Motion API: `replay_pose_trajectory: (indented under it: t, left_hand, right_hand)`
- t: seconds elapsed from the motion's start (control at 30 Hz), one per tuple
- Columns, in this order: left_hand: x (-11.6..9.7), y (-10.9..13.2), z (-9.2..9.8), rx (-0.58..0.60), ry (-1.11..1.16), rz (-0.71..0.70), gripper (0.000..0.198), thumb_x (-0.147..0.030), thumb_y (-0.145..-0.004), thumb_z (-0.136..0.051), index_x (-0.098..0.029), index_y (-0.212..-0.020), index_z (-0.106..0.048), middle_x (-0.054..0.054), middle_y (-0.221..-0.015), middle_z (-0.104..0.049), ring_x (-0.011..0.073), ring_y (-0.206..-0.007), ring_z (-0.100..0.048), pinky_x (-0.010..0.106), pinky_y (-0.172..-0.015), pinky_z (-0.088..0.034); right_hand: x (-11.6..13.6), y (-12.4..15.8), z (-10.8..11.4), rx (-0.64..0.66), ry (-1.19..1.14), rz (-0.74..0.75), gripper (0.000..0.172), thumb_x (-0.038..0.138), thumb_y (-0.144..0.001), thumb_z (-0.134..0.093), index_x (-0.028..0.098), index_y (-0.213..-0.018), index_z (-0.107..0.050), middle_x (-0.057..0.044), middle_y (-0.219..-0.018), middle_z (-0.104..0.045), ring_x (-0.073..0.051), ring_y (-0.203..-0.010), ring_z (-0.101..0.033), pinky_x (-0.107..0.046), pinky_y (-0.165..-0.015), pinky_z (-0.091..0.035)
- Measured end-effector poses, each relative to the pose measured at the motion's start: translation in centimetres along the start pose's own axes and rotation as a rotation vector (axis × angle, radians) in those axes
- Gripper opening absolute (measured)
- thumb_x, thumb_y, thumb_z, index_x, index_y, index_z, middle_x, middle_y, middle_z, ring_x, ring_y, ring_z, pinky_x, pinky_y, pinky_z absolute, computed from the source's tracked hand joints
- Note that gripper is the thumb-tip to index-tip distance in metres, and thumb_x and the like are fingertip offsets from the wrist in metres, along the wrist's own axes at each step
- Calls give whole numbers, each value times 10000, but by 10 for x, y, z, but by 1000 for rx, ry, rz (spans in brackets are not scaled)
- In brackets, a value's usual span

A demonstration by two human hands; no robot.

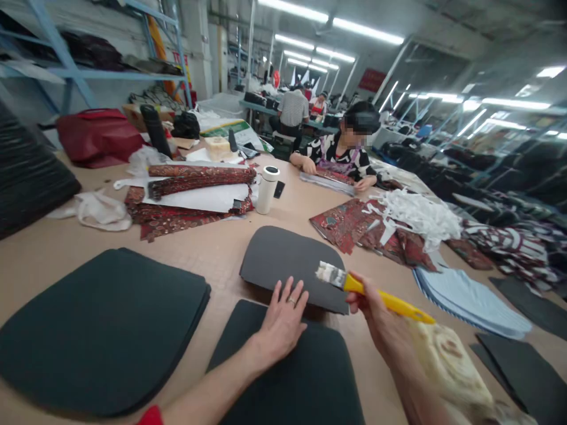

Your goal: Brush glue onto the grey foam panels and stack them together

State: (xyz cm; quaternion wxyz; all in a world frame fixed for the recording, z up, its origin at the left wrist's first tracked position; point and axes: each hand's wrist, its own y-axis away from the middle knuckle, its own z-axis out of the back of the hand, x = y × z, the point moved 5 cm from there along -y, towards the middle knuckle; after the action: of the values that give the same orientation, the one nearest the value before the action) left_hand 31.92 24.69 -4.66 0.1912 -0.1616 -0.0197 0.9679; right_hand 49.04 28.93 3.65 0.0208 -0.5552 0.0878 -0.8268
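My left hand (283,321) lies with its fingers stretched out, the fingertips at the near edge of a dark grey rounded panel (283,254). Under that palm is a dark green-black panel (287,378) of similar shape. In my right hand (372,307) is a paintbrush (390,302) with a yellow handle, its pale, crusted bristles over the right part of the grey panel. A stack of dark panels (101,330) lies to the left. Beside my right forearm sits a glue-crusted, cream-coloured container (452,360), partly hidden by the arm.
A white bottle (267,192) stands beyond the grey panel. Patterned red fabric pieces (190,206) lie back left, with more under white scraps (416,218) at right. Light blue sheets (473,301) are stacked right. Across the table a co-worker (339,147) handles red fabric.
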Motion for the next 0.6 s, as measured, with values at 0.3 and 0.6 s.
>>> replay_pose_trajectory:
  t: [0.3,0.6]
  left_hand:
    - [49,-28,-18,41,86,-6,404,-285,-891,-515,-340,-1284,-441,18,-1435,-386,311,-1364,-208,655,-1055,-190]
    - [53,-30,-34,47,238,58,426,-199,-875,-524,-320,-1277,-452,35,-1344,-501,291,-1279,-383,599,-1028,-321]
  right_hand:
    - [32,-53,-158,520,-242,-2,301,426,-682,-664,188,-865,-692,-22,-749,-661,-123,-610,-564,-244,-572,-475]
    - [21,-48,-232,1021,-122,27,236,359,-731,-627,200,-898,-674,-18,-803,-674,-153,-736,-613,-270,-681,-511]
